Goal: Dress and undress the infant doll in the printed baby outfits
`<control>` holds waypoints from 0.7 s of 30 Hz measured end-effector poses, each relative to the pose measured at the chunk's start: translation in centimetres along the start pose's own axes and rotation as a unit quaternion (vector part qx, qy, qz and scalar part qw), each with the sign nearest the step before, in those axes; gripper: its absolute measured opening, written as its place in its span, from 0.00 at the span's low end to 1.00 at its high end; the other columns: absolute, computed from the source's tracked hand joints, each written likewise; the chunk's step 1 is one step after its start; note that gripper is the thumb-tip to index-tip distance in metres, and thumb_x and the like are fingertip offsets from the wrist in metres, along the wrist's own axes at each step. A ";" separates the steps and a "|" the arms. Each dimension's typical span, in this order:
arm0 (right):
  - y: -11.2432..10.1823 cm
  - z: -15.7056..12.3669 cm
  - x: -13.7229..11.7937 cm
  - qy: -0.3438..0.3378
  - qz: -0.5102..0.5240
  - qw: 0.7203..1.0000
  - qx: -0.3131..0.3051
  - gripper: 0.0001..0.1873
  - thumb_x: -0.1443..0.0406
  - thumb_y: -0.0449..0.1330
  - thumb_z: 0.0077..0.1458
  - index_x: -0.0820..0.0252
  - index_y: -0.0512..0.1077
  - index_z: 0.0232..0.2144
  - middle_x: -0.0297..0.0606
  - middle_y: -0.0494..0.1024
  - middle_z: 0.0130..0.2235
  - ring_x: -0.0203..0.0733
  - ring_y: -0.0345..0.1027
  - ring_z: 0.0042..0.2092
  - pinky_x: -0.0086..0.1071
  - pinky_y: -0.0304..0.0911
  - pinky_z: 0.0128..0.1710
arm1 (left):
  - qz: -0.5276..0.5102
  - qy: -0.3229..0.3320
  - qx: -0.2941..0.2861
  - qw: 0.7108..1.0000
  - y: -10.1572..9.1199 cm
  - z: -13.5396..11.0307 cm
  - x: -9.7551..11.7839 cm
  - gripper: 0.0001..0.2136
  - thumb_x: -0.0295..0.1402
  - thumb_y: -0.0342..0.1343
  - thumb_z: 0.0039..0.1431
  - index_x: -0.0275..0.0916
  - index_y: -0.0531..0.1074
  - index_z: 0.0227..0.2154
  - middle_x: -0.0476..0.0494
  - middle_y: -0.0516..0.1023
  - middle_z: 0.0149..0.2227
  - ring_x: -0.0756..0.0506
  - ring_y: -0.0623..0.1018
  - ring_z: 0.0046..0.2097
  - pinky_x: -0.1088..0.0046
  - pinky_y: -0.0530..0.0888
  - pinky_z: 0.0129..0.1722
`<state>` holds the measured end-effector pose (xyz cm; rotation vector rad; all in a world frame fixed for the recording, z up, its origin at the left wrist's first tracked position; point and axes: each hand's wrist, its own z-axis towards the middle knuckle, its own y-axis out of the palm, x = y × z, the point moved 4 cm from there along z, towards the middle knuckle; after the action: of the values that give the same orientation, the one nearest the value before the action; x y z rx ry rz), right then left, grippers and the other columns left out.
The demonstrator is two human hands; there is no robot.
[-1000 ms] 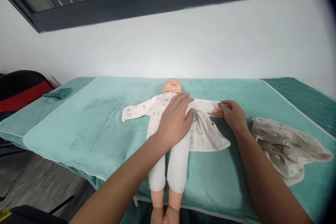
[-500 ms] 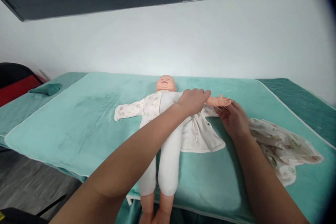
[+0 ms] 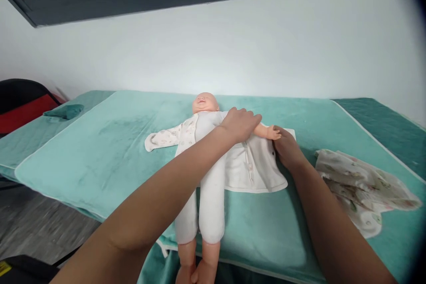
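At far left a folded dark-green cloth (image 3: 65, 111) lies at the edge of the teal changing mat (image 3: 100, 159), well apart from the hands. The baby doll (image 3: 204, 103) lies on its back at the middle of the mat, head toward the wall and feet past the near edge. Its white printed jacket (image 3: 253, 171) stretches one sleeve out to the left, while its other side lies spread open on the mat. The left hand (image 3: 241, 123) is curled over the doll's shoulder and upper arm, gripping it, and the doll's bare arm (image 3: 264, 132) juts out beyond it. The right hand (image 3: 286, 150) lies flat, fingers together and holding nothing, pressing on the opened jacket just beside the doll's small hand. By judgement, the shoulder grip should be light and close to the joint, and the flat palm should pin the cloth so that it does not bunch beneath the arm. At right a crumpled printed garment (image 3: 361, 186) lies nearby.
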<state>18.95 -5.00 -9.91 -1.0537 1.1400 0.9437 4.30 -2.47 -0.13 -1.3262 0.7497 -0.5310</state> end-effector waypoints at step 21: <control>0.6 -3.0 -1.2 0.012 0.245 0.955 -0.165 0.33 0.48 0.69 0.44 0.46 0.71 0.52 0.38 0.80 0.46 0.52 0.75 0.46 0.41 0.72 0.40 | -0.199 -0.101 0.009 0.975 3.7 2.2 -0.8 0.13 0.30 0.56 0.54 0.41 0.71 0.44 0.40 0.77 0.47 0.38 0.73 0.50 0.60 0.68 0.46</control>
<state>17.48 -7.81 -9.08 -1.0658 1.3222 1.5593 5.18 0.24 -3.47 -1.4958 0.3095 -0.7060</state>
